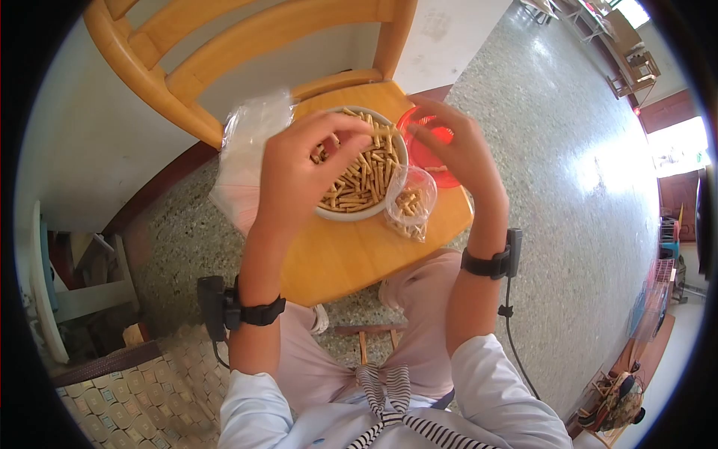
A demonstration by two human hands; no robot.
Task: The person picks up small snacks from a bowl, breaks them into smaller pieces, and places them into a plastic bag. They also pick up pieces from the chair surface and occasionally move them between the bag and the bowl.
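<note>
Above a round white-rimmed bowl (351, 216) full of short tan sticks (357, 185), my left hand (310, 153) is closed in a pinch. A short stick (385, 132) juts to the right from its fingertips. My right hand (460, 142) hovers over a red round container (426, 156), its thumb and fingers apart with nothing visible between them. Beside the bowl's lower right rim, a small clear plastic bag (409, 202) holds several stick pieces. My left hand hides part of the bowl's left side.
Everything rests on the seat of a wooden chair (336, 258), its slatted backrest (284, 41) on the far side. Clear plastic bags (250, 165) lie at the seat's left edge. A woven patterned surface (142, 396) is at lower left. Speckled floor (557, 172) stretches right.
</note>
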